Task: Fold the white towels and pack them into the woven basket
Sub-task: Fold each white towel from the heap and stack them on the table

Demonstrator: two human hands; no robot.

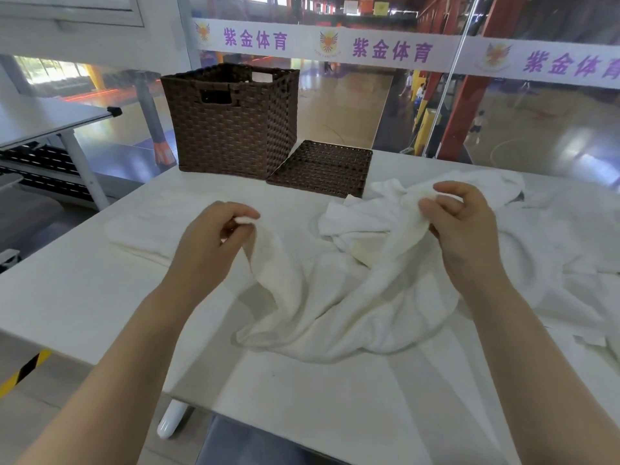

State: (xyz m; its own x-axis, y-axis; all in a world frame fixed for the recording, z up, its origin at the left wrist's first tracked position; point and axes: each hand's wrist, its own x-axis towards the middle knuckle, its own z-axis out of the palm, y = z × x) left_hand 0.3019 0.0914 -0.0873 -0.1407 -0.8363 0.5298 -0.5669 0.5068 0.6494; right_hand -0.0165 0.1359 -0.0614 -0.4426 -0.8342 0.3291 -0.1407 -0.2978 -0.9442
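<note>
Spreading the towel [335, 297] flat comes first, I judge: draw the two pinched corners apart until the top edge runs taut, then lay it square on the table [84, 297] before folding. The left hand [208, 243] pinches one corner between thumb and forefinger, the other fingers curled under. The right hand [466, 236] grips bunched cloth at 2 o'clock, thumb and fingers closed on it. The towel sags crumpled between them at centre. A folded towel [144, 229] lies at 9 o'clock, more loose towels [553, 236] at 3. The basket [231, 122] stands at 11 o'clock, its lid [322, 167] just beside it at 12.
</note>
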